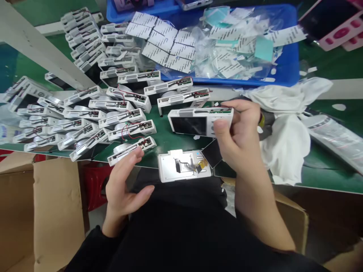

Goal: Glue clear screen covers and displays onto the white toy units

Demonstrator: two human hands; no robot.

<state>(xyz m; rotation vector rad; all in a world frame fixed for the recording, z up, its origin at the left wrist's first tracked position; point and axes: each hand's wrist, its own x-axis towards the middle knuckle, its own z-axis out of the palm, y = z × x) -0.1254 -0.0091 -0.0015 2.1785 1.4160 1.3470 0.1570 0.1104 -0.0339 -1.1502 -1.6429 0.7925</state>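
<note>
My right hand (239, 130) grips the right end of a white camera-like unit (189, 124), thumb on its front beside the dark screen. The unit's top side is open, showing a green board and red wires. My left hand (124, 185) holds nothing, its fingers apart, just below the nearest unit (132, 151) of the left group. Between my hands, at the table's front edge, lies a white housing part (167, 170) with a metal plate, a dark cable and a yellow flex piece. A dark flat screen (212, 154) touches its right end.
Rows of similar white units (121, 117) stand at the left. A blue tray (292, 56) at the back holds white stickers and clear film. White cloths (292, 139) lie at the right, near a plastic bag (337, 139). A pale post (42, 49) crosses the upper left.
</note>
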